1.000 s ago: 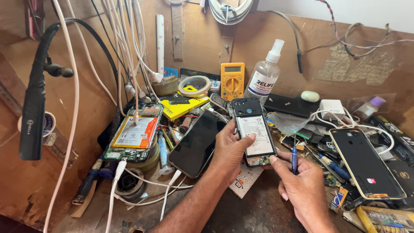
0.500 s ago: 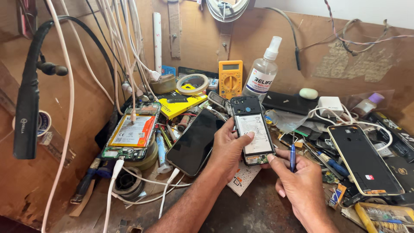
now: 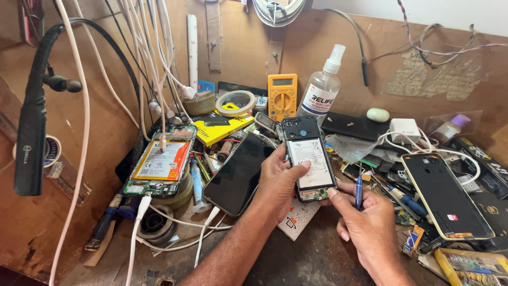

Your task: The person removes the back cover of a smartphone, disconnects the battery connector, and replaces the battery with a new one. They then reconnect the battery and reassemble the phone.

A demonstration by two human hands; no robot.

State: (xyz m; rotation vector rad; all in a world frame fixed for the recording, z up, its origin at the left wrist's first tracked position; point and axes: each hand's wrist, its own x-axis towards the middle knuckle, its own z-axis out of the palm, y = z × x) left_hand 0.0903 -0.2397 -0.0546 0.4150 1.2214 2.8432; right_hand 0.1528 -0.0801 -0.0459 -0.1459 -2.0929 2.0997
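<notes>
My left hand (image 3: 278,182) grips an opened phone (image 3: 309,159) by its left edge, back cover off, with its white battery and green circuit board showing. My right hand (image 3: 368,222) holds a small blue screwdriver (image 3: 359,191) upright, and its forefinger touches the phone's lower right corner. A detached dark screen panel (image 3: 238,172) lies just left of my left hand. A black back cover (image 3: 447,196) lies to the right of my right hand.
Another opened phone with an orange-edged battery (image 3: 159,161) rests at left on tape rolls. A yellow multimeter (image 3: 282,95), a clear spray bottle (image 3: 323,90) and a tape roll (image 3: 235,102) stand at the back. White cables (image 3: 159,63) hang down at left. Tools and parts crowd the right side.
Both hands and the opened phone stay almost still. The view has shifted slightly.
</notes>
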